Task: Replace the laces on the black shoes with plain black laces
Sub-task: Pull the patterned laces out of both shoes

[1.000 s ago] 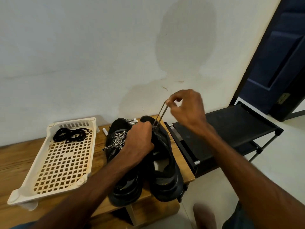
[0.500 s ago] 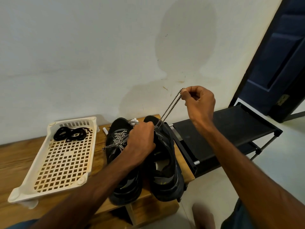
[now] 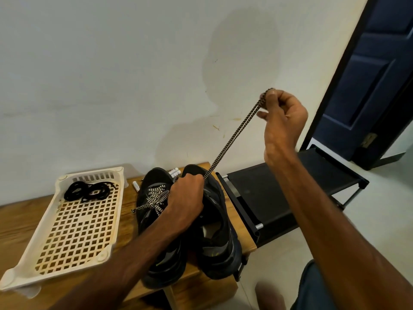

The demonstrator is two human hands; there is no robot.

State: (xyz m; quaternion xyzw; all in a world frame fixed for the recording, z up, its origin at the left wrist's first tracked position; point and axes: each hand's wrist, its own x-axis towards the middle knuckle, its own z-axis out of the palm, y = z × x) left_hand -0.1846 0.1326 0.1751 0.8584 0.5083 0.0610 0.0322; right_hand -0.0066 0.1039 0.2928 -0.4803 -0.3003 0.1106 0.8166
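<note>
At the far left a white plastic basket point(image 3: 89, 174) lies on the wooden desk point(image 3: 22, 220). In its far end lie the plain black laces point(image 3: 89, 191), coiled in a small bundle. To the right of the basket, the two black shoes stand side by side on the desk with the toes pointing to the wall. The left shoe point(image 3: 154, 177) has a black-and-white lace point(image 3: 156, 198) in its eyelets. Some small white cylinders point(image 3: 175, 172) lie just behind the toes. The left hand point(image 3: 186, 195) is closed around the upper front part of the right shoe point(image 3: 216, 231), fingers curled over it, and holds it down. From under this hand a patterned lace point(image 3: 234, 135) goes up and to the right, tight and straight, in two strands close together. The right hand point(image 3: 281, 117) is raised high above the desk and pinches the top of this lace between thumb and forefinger; the other fingers are loosely bent. Further right, beside the desk, stands a low black rack point(image 3: 279, 193), and behind it a dark blue door point(image 3: 380, 74).
</note>
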